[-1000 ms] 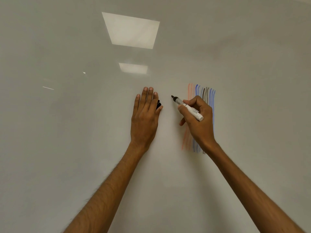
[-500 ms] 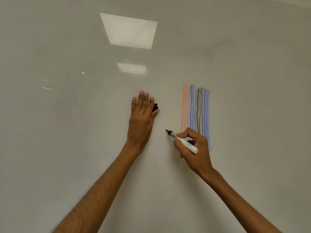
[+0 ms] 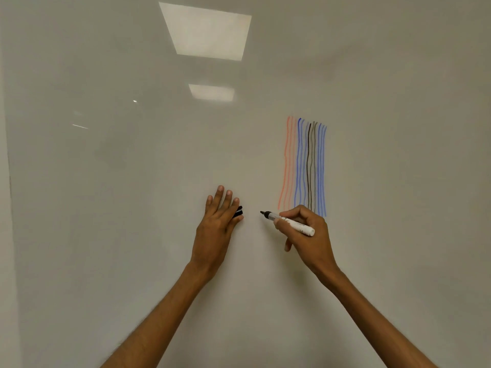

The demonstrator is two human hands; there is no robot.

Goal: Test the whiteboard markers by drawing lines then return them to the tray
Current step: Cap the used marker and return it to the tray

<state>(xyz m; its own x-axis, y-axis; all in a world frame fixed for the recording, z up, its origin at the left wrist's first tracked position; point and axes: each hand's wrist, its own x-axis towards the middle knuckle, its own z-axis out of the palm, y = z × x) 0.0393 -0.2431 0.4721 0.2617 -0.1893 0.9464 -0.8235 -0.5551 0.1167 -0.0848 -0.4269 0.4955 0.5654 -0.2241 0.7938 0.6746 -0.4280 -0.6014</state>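
Left hand (image 3: pixel 215 229): back toward the camera, four fingers straight and slightly fanned, pointing up the whiteboard (image 3: pixel 106 208). Whether the palm lies flat on the surface cannot be told. It holds one item, listed next.

Black cap (image 3: pixel 238 211): short and dark, showing at the right edge of the left hand, pinched between the side of the forefinger and the thumb tip just below it. Most of its length is hidden behind the fingers.

Reflections (image 3: pixel 207 33): two pale rectangular patches of light on the glossy board above the left hand, the larger near the top edge and the smaller below it.

Marker (image 3: pixel 291 223): white barrel with small print, a clear collar and a bare black nib, uncapped. It lies nearly level, nib pointing left and a little up, rear end to the right. The nib is apart from the black cap, with bare board between them. Contact of nib with board: cannot tell.

Right hand (image 3: pixel 309 240): fingers curled round the marker in a writing grip, thumb and forefinger closed on the front of the barrel, wrist angled down to the right.

Lines (image 3: pixel 303 166): a close set of wavy, roughly vertical strokes on the board above the right hand, with faint orange-red at the left, then blue, one black, one grey, and blue again at the right. Their lower ends meet the knuckles of the right hand.
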